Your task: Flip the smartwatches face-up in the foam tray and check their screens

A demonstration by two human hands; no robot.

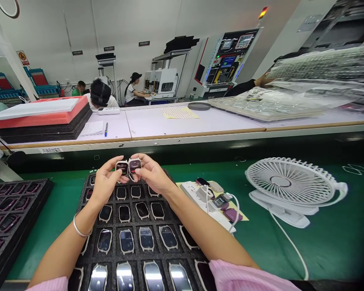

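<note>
My left hand (106, 180) grips a smartwatch (121, 167) with a pale case between thumb and fingers. Beside it, my right hand (151, 173) pinches a second pale smartwatch (135, 165). The two watches are held up side by side with their screens lit, and their edges seem to touch. Small text shows on both screens but is too small to read. Below my hands lies a black foam tray (133, 257) with rows of pale-cased smartwatches, one per compartment. Most of those screens are dark or reflect light. My forearms hide some of the outer compartments.
Left stands another foam tray (44, 192) of dark purple watches. Right are a white power strip (197, 194) with chargers and a white fan (291, 182) with its cable. Stacked foam sheets (39, 121) and clear plastic trays (315, 81) rest on the raised shelf. Several people work beyond.
</note>
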